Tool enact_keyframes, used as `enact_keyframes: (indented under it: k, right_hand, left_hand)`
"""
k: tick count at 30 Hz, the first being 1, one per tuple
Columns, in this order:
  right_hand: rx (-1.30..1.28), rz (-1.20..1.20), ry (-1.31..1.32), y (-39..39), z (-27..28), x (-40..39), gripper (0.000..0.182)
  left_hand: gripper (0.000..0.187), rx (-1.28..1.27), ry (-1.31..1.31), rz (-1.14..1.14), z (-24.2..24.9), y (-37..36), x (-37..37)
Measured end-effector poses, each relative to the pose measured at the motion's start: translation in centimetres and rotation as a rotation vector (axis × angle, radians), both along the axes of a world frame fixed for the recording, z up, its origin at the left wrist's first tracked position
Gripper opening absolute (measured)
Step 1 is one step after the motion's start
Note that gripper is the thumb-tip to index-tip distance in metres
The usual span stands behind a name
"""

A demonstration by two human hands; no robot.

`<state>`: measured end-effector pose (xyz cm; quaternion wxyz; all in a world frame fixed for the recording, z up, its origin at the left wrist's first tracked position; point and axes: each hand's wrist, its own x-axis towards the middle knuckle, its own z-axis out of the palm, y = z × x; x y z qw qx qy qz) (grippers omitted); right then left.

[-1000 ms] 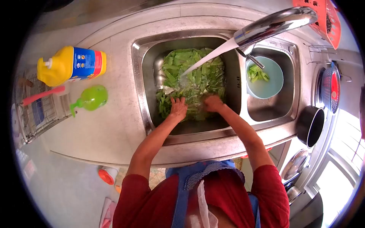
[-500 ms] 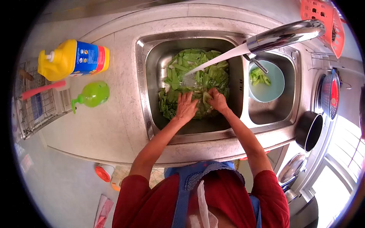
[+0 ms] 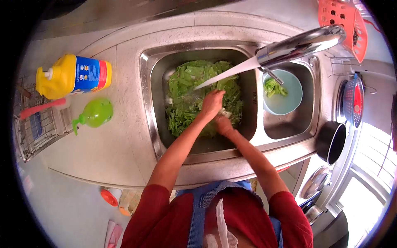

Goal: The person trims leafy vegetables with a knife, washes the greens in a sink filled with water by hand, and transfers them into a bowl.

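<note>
Cut leafy greens (image 3: 188, 78) float in water across the large sink basin (image 3: 157, 82). A stream from the chrome faucet (image 3: 302, 45) falls among them. My left hand (image 3: 212, 104) is curled closed above the greens, near where the stream lands; what its fingers hold, if anything, is hidden. Just below and to the right, my right hand (image 3: 223, 125) is closed at the water among the leaves, with pale wet greens at its fingers, partly blurred. Both hands are close together.
In the smaller basin to the right stands a light blue bowl (image 3: 293, 105) with some greens (image 3: 274, 88). A yellow jug (image 3: 62, 80) and a green pump bottle (image 3: 97, 113) are on the left counter. A black pot (image 3: 331, 142) stands at right.
My left hand has moved right and upward and its spread fingers have curled closed. My right hand has shifted left and down in the basin. The whole view has shifted slightly.
</note>
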<state>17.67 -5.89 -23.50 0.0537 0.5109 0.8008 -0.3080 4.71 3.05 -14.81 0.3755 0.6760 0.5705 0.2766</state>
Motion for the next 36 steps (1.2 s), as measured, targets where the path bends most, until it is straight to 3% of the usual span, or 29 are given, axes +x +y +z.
enact_keyframes:
  k: [2,4,5,7,8,10,11,12,14,15,17,20,22,24,25,26,30,32,34,36]
  right_hand:
    - [-0.104,0.064,-0.117,1.1,5.3,-1.7,0.04]
    - [-0.134,-0.107,-0.05,1.6,7.8,-1.8,0.038]
    - [-0.123,-0.108,-0.059,2.0,8.2,-1.4,0.038]
    - [0.278,-0.279,0.058,2.5,9.0,-0.8,0.039]
    - [0.281,-0.282,0.062,2.2,7.8,-0.6,0.039]
    - [0.103,-0.11,-0.276,0.7,4.4,-0.5,0.039]
    - [-0.008,0.177,-0.308,0.4,6.3,-0.9,0.038]
    - [-0.009,0.17,-0.301,0.5,7.1,-0.7,0.038]
    - [-0.291,0.319,-0.067,1.1,8.3,-0.7,0.043]
    - [-0.259,0.194,-0.211,1.7,8.4,-1.0,0.046]
    - [-0.183,0.089,-0.059,2.5,9.4,-0.1,0.049]
    - [-0.121,-0.162,0.258,4.8,16.7,1.7,0.049]
    - [0.092,-0.191,0.347,5.9,20.0,4.2,0.053]
    - [0.016,-0.498,0.411,6.7,23.4,7.2,0.057]
    - [0.081,-0.58,0.429,7.3,25.2,8.4,0.057]
    - [0.149,-0.658,0.45,8.1,26.2,9.6,0.058]
    - [0.664,-0.581,0.035,9.4,24.7,12.6,0.056]
    - [0.372,-0.678,0.378,9.3,24.7,11.3,0.049]
    - [-0.201,-0.684,0.735,8.6,23.0,8.2,0.038]
    - [-0.368,-0.651,0.747,8.0,19.1,3.7,0.035]
  left_hand:
    - [0.023,0.192,0.145,0.094,-1.0,3.7,3.4]
    - [0.023,-0.011,0.29,0.187,-4.5,7.6,6.1]
    - [0.021,0.071,0.402,0.263,-4.8,8.5,6.4]
    - [0.021,-0.111,0.397,0.131,-5.6,8.6,6.3]
    - [0.023,-0.251,0.396,0.059,-4.0,8.3,5.7]
    - [0.032,-0.287,0.393,-0.02,-4.6,7.5,4.5]
    - [0.041,-0.323,0.381,-0.091,-5.4,7.1,3.8]
    - [0.053,-0.253,0.181,0.036,-5.2,6.4,2.9]
    - [0.046,-0.844,-0.37,0.251,-2.5,6.2,0.5]
    - [0.046,-0.843,-0.359,0.254,-3.9,5.5,-0.6]
    - [0.037,-0.847,-0.836,0.301,-6.2,3.7,-2.7]
    - [0.032,-0.869,-0.79,0.372,-3.7,2.3,-4.1]
    - [0.028,-0.871,-0.767,0.371,-4.2,1.4,-5.0]
    - [0.031,-0.891,-0.671,0.52,-3.3,1.0,-4.6]
    - [0.037,-0.888,-0.625,0.539,-0.5,1.1,-4.2]
    - [0.043,-0.928,-0.538,0.419,-0.6,1.3,-4.7]
    - [0.044,-0.853,-0.605,0.411,-2.4,0.3,-5.3]
    - [0.044,-0.835,-0.587,0.433,-2.0,-0.3,-6.0]
    - [0.045,-0.788,-0.805,0.367,-0.8,-0.8,-6.4]
    - [0.045,-0.824,-0.807,0.375,-0.4,-1.2,-6.6]
